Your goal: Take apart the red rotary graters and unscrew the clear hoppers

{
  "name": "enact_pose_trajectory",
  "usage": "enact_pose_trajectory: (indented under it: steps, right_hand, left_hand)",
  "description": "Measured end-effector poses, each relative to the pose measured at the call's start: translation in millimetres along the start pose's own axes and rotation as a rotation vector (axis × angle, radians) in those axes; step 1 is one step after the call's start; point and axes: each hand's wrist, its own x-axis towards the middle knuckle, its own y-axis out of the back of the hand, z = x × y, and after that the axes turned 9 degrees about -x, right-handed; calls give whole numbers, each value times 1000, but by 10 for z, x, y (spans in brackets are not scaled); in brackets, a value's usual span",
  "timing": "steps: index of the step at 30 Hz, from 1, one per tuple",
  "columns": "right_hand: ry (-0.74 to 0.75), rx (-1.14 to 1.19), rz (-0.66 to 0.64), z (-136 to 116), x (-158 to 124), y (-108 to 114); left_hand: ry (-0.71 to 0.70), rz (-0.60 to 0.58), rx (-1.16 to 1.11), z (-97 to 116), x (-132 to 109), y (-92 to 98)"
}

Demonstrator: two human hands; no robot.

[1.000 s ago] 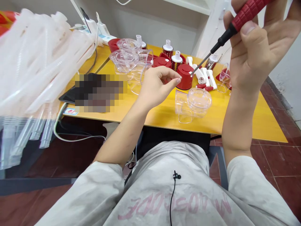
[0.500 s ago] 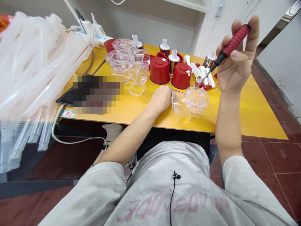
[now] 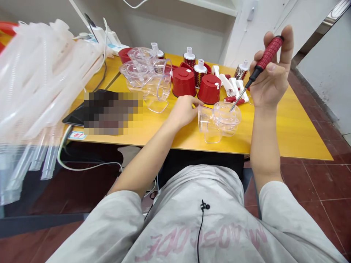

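Okay, so a flat yellow table (image 3: pixel 296 135) is worked at, in a pale grey T-shirt (image 3: pixel 189 190) with faded pink letters; they're upside down, and only something like "ODE" can maybe be read. At 3 o'clock from mid-view, a clear plastic housing (image 3: pixel 206 122) with a round top is parked, shiny red tapered cups (image 3: pixel 184 83) around 11 o'clock from it. At 2, the right hand (image 3: pixel 271 82) is closed round a red-handled steel screwdriver (image 3: pixel 268 56), some fingers loose. Near centre, the left hand (image 3: pixel 184 111) is half curled by the housing's rim; whether anything's held can't be told. Tip placement on that round top is probably the step, contact unclear; next, the tilted shaft would need straightening. The blue-edged sticker (image 3: pixel 77 135) at 9 and white cup labels (image 3: pixel 217 85) can't be read.
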Motion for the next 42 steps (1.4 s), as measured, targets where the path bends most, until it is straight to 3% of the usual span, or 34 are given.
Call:
enact_pose_trajectory:
  steps: [3,6,9,12,19,24,28,32,38,42]
  right_hand:
    - [10,-22,51,-244,-72,-19]
    - [27,-44,43,-400,-127,-58]
    - [48,-71,46,-394,-139,-98]
    - [62,-166,91,-306,-115,-107]
    - [52,-353,95,-263,-197,-105]
    - [-76,-398,11,-488,-419,-145]
    - [-132,-441,37,-708,-567,-147]
    - [-69,-443,100,-779,-650,-103]
    - [40,-450,178,-667,-760,-39]
    - [74,-449,152,-677,-824,-47]
  left_hand:
    - [-95,89,-222,220,-32,103]
    - [-235,33,-386,543,-193,159]
    - [-307,-61,-287,835,-394,140]
    - [-356,-130,-137,976,-501,81]
    - [-327,-147,-71,960,-478,27]
    - [-320,-151,-93,985,-482,38]
    - [-320,-154,-101,999,-494,38]
    - [-323,-145,-94,987,-494,30]
    - [-346,-145,-82,991,-501,40]
    - [-374,-172,-75,1009,-511,67]
